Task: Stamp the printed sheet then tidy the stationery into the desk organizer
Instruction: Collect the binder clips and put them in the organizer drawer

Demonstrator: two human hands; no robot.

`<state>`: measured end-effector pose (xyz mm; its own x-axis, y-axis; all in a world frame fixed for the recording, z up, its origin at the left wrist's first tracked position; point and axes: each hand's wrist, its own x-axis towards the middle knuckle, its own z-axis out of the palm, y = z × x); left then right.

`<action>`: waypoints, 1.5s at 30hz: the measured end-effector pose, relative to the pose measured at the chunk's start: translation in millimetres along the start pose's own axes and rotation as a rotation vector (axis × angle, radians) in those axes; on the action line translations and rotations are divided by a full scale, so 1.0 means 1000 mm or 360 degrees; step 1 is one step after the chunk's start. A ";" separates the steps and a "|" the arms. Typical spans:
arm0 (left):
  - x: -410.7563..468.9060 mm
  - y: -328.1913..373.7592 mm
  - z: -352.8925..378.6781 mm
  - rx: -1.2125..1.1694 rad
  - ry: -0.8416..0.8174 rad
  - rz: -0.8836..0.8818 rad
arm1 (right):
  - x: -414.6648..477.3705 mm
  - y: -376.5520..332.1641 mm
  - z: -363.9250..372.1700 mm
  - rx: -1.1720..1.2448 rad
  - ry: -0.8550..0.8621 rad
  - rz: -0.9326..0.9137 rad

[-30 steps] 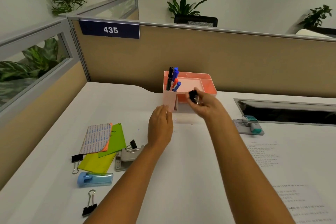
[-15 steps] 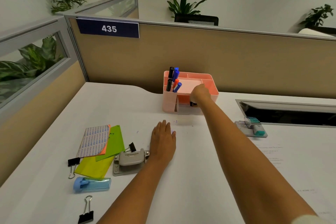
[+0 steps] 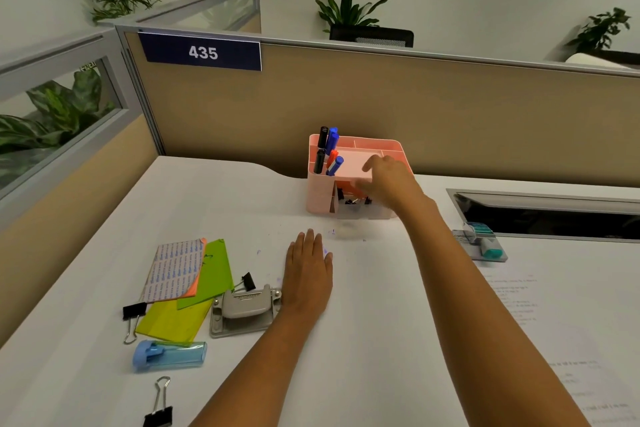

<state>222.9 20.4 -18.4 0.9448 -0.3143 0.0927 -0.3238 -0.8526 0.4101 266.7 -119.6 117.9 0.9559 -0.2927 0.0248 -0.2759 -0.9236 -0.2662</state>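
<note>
R hand (image 3: 388, 184) at pink organizer (image 3: 320, 194), fingers spread, gripping nothing; binder clips (image 3: 356, 200) in drawer just below fingertips. L hand (image 3: 308, 274) flat, open; hole punch (image 3: 242, 308) beside it.

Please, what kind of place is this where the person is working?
Most likely an open-plan office cubicle. A tan partition wall carries a number plate reading 435, a white desk holds stationery and a pink desk organizer, and potted plants stand beyond the partition.

Bright even light, soft shadows, edges warped
</note>
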 end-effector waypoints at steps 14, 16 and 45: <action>0.000 -0.001 0.003 0.0067 -0.0015 -0.0025 | 0.012 0.018 0.041 -0.0277 0.0273 -0.0400; 0.001 0.000 0.003 0.0070 -0.0001 -0.0020 | 0.017 0.018 0.046 -0.0256 0.0341 -0.0377; -0.056 -0.026 -0.087 -0.0210 0.0632 -0.0311 | -0.112 -0.061 0.087 0.0460 0.0146 -0.0612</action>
<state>183.0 96.2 45.3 0.9417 0.0534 0.3322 -0.1529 -0.8116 0.5639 185.2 -8.7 47.7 0.9666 0.0237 0.2553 0.1473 -0.8662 -0.4776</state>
